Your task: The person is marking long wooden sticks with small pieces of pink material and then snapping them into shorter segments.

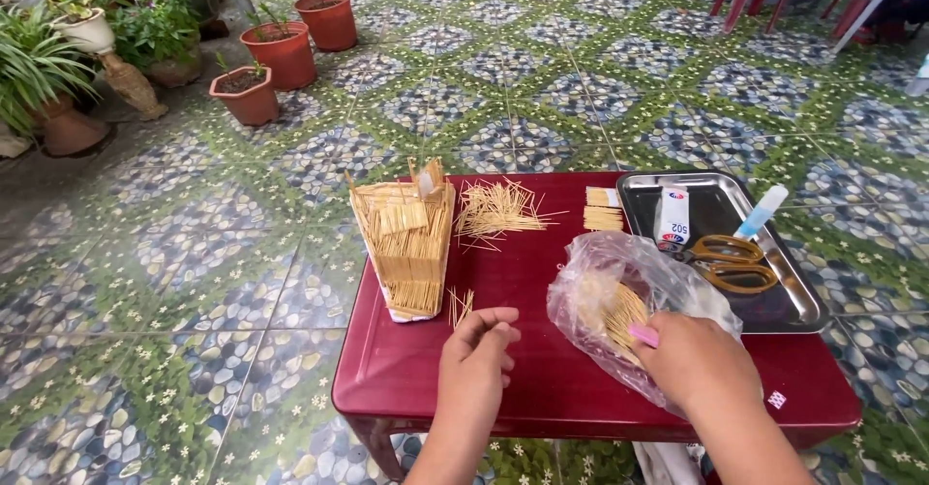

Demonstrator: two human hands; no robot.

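Clear plastic bag: crumpled, lying on its side on the right half of the table, mouth toward the near edge. Bundle of thin pale wooden sticks inside it, packed parallel, seen through the film. Small pink item sits at the bag's mouth, against the sticks. A few loose sticks of the same kind lie fanned on the tabletop just left of centre, well apart from the bag.

You get soft, even daylight; the metal tray and clear plastic bag show mild glare, shadows faint, edges slightly bowed, focus sharp
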